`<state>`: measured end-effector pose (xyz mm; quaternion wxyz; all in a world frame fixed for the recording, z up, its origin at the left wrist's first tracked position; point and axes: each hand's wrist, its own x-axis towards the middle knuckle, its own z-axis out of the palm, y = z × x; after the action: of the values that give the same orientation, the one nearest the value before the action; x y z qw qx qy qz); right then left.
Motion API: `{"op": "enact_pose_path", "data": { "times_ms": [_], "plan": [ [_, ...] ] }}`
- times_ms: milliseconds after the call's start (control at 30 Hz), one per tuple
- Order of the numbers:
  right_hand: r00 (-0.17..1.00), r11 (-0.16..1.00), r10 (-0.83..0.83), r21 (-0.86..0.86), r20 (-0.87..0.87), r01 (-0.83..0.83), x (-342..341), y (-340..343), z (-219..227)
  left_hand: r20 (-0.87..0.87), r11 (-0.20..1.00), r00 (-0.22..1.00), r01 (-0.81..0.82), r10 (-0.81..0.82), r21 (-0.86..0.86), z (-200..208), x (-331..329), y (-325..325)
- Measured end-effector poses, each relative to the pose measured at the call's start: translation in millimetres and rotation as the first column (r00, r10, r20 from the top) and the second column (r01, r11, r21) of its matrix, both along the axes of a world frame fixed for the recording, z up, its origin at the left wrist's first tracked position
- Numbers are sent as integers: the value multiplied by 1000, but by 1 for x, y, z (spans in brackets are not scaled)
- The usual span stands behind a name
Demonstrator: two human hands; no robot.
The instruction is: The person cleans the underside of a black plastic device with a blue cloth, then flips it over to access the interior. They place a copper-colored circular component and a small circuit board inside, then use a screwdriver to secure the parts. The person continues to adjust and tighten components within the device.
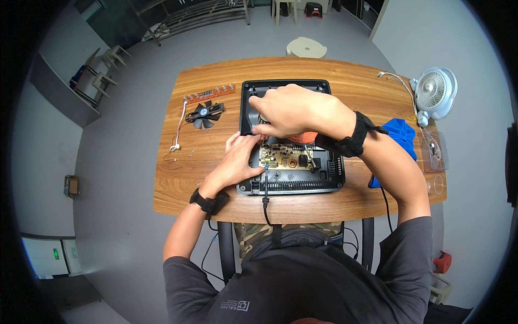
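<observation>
An opened black appliance housing (334,181), which looks like an induction cooker base, lies on the wooden table in front of me. Inside its near half sits a tan circuit board (280,157) with a small copper-wound ring. Behind the board an orange-red coil (303,137) shows partly under my right wrist. My left hand (232,162) rests on the housing's left side, thumb spread away from the fingers, its fingertips beside the board's far left corner. Above that corner my right hand (294,112) is closed with bent fingers. Whatever it holds is mostly hidden.
Left of the housing lie a black fan (205,114) and an orange strip board (208,94) with a white cable. At the right are a blue cloth (396,141), a light-blue desk fan (433,93) and a clear box (436,154). A black cord (265,201) runs over the near edge.
</observation>
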<state>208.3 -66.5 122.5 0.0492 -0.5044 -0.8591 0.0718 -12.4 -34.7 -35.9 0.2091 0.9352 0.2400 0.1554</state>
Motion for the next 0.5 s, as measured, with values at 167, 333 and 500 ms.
{"op": "enact_pose_path", "data": {
  "times_ms": [167, 333, 500],
  "plan": [
    [996, 994, 34, -106, 83, -25, -2, 3, -3, -58, 998, 998, 0, -4, -70, 3, 4, 0],
    [998, 996, 62, -64, 32, -60, -8, 5, -4, -2, 1000, 1000, 3, -3, -2, 3, 2, -2],
    [996, 998, 27, -57, 86, -22, -1, -3, 5, -27, 1000, 1000, 11, -11, -7, 0, 2, 0]
  ]
}}
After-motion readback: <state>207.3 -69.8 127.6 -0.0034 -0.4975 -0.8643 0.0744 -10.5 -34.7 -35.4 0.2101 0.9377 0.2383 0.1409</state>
